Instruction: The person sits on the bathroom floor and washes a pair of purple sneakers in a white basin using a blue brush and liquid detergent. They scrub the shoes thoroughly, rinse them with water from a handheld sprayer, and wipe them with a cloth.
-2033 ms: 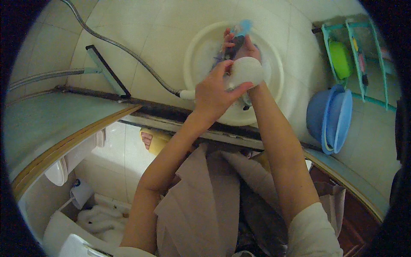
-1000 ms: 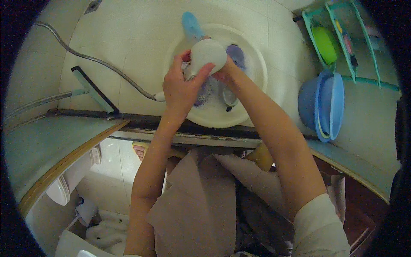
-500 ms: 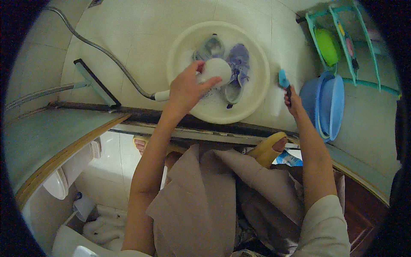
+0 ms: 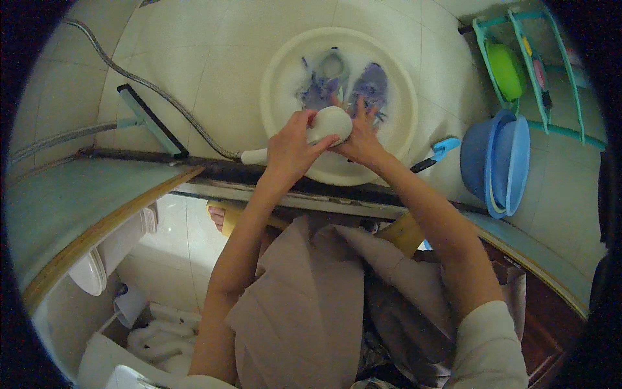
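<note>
My left hand (image 4: 289, 144) grips a white round shower head (image 4: 332, 125) over the near side of a cream basin (image 4: 269, 81). Its pale handle (image 4: 254, 156) joins a hose beside my left wrist. My right hand (image 4: 363, 142) reaches in beside the shower head, fingers spread, holding nothing that I can see; whether it touches the head is unclear. Beyond my hands, two purple sneakers lie in sudsy water, a left one (image 4: 319, 91) and a right one (image 4: 372, 81). A scrub brush (image 4: 444, 148) with light blue head and black handle rests on the floor right of the basin.
Nested blue basins (image 4: 512, 165) lean at the right below a turquoise rack (image 4: 516, 58) holding a green basin. To the left are the metal hose (image 4: 170, 87) and a floor squeegee (image 4: 152, 120). A dark door sill (image 4: 227, 170) runs between my feet and the cream basin.
My right hand has put the brush down on the floor and moved left to the shower head. The sneakers have shifted in the basin. My left hand still holds the shower head.
</note>
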The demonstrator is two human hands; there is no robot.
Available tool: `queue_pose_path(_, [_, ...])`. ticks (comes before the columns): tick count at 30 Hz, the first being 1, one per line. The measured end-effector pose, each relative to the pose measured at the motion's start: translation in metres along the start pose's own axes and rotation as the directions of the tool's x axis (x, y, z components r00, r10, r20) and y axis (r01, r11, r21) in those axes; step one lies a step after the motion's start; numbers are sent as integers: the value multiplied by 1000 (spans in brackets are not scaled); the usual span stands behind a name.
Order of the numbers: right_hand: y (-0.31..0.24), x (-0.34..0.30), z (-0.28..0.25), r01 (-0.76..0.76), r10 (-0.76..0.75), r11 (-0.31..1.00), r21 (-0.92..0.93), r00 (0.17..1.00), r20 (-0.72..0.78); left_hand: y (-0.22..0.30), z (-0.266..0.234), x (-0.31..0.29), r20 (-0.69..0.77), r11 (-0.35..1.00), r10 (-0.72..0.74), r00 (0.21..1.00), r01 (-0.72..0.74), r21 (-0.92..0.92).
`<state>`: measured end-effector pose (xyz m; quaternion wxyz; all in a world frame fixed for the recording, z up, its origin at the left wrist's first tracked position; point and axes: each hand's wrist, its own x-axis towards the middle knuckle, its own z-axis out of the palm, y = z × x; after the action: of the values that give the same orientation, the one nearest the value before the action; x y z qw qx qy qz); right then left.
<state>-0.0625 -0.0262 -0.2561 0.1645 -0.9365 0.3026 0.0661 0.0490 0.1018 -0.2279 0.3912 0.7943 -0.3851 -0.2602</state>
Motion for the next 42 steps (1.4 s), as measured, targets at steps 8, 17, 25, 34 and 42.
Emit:
queue_pose_path(8, [18,38,51,-32,65,975,-219,987,144,0,-7,5,-66,1000,-11,998,9,-28])
queue_pose_path(17, [43,55,17,219,-123,965,-141,861,493,-7,5,5,-65,998,53,996,-51,19])
queue_pose_path(25, [59,-5,0,326,-324,940,-100,945,41,16,12,4,-3,993,119,993,-119,-14])
queue_pose_path(34, [85,45,18,196,-223,973,120,931,289,14,15,15,67,999,53,996,-54,9])
queue_pose_path(42, [37,-14,-40,84,98,705,704,972,-214,32,6,16,100,987,117,988,-104,-127])
